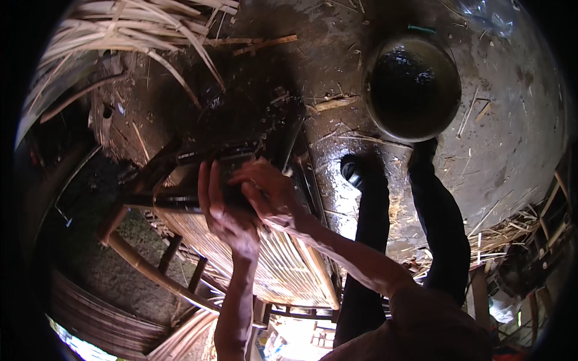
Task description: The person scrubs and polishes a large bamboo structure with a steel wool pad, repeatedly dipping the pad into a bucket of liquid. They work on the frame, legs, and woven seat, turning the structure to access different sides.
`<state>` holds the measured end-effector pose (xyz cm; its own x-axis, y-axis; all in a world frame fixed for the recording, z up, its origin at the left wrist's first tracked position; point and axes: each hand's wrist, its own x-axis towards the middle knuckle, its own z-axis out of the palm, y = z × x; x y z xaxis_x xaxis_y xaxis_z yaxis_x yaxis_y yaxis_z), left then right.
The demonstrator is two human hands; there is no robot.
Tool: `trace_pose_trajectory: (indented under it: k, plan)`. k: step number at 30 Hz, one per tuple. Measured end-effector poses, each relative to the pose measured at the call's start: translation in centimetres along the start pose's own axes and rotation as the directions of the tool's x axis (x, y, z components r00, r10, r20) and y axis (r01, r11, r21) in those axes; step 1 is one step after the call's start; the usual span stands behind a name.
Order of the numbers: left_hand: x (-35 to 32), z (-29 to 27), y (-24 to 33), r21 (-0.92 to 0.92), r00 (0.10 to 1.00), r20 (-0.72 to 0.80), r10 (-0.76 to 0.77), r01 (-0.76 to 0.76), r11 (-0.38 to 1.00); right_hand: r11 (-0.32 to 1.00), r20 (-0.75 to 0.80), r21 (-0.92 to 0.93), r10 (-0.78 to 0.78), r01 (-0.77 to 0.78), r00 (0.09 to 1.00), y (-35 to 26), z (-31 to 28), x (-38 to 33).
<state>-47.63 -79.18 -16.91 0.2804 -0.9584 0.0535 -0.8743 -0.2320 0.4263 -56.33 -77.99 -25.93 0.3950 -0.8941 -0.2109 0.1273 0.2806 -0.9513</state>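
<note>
A slatted bamboo piece of furniture with a frame of dark, shiny poles stands in front of me, left of my legs. My left hand lies across its dark upper rail, with the fingers stretched out and the palm side hidden. Close beside it on the right, my right hand bends its fingers over the same dark part. Anything small between those fingers is too dark to make out.
A round basin of dark liquid stands on the wet floor beyond my feet. Pale bamboo strips are heaped at the far left. Bamboo scraps litter the floor. A bamboo rail runs along the left.
</note>
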Motion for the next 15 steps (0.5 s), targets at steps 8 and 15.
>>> trace_pose_trajectory:
  k: [8, 15]
  plan:
    - [-0.9, -1.0, -0.7, 0.093, 0.968, 0.211, -0.133, 0.116, 0.989, 0.919, -0.400, -0.363, -0.004, -0.154, 0.916, 29.2, -5.1, 7.7]
    - [-1.1, -1.7, -0.3, 0.161, 0.944, 0.266, -0.197, 0.158, 0.974, 0.996, 0.073, -0.086, 0.046, -0.040, 0.996, 13.6, -3.4, 6.3]
